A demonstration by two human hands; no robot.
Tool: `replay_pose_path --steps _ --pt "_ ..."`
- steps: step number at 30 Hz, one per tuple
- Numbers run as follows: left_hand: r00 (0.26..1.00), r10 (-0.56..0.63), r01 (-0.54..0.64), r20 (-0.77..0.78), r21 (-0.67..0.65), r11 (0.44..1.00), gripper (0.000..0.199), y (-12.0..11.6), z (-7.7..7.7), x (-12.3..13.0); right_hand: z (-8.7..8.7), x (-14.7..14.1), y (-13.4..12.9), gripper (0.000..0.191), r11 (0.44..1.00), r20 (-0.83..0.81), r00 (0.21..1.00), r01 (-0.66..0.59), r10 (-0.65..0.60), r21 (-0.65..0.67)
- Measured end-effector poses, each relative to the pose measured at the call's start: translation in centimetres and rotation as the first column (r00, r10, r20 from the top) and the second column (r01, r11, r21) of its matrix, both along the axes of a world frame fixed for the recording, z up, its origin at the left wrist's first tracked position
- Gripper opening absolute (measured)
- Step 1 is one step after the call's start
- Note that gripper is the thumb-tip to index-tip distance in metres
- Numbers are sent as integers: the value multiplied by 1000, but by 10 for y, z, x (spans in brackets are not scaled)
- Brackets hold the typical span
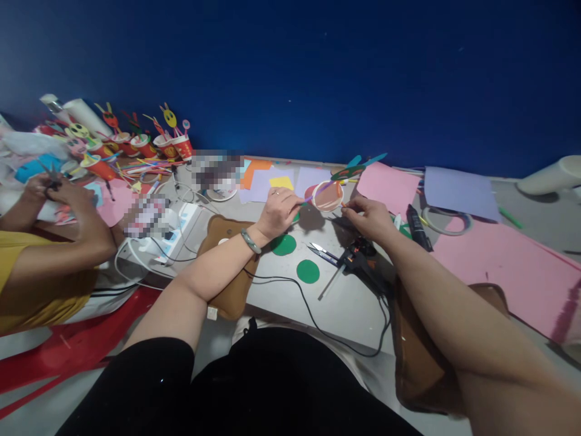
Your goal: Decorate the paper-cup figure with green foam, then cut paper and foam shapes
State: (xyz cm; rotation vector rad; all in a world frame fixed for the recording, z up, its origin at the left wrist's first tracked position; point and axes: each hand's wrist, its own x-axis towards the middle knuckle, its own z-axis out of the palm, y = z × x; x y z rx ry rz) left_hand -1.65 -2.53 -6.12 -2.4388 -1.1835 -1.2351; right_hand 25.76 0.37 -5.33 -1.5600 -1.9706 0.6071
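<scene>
My left hand [279,213] is closed, fingers pinched at the end of a thin purple stick [309,198] that looks like a pipe cleaner. A paper cup [327,198], its open mouth facing me, is held above the table. At the right side of its rim, my right hand [370,219] has thumb and fingers closed. Behind the cup, a green paper figure with blue strips [348,172] sticks up to the right. Below my hands lie green paper discs [308,271], small scissors [323,253] and a black glue gun [363,269] with its stick.
Pink sheets [512,266], a purple sheet [460,192], a black marker [418,227] and a tape roll [447,221] lie to the right. Leftward are a power strip [181,233], decorated red cups [182,147] and a co-worker's hands holding scissors [53,177]. A black cord [302,290] crosses the table's front.
</scene>
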Motion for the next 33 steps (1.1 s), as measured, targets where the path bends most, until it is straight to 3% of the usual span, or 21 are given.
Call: replay_pose_path --steps 6,10,14,18,22,33 --pt "999 16 -13 34 -88 996 17 2 -2 0 0 1 0 14 1000 4 1000 0 0 2" --pt "982 74 -32 172 -236 971 9 5 -1 1 1 1 1 13 1000 3 1000 -11 11 9" --pt "886 186 30 425 -452 892 3 11 2 0 1 1 0 12 999 -20 999 -35 35 26" --pt "783 264 139 563 -573 808 4 19 2 -3 2 0 -2 12 999 -11 999 -45 46 9" --pt "754 265 214 601 -606 766 6 21 2 -5 3 -1 -3 12 999 23 999 -47 48 -16" --pt "762 273 167 587 -586 793 11 19 4 -4 4 -2 -4 11 998 5 998 -57 57 10"
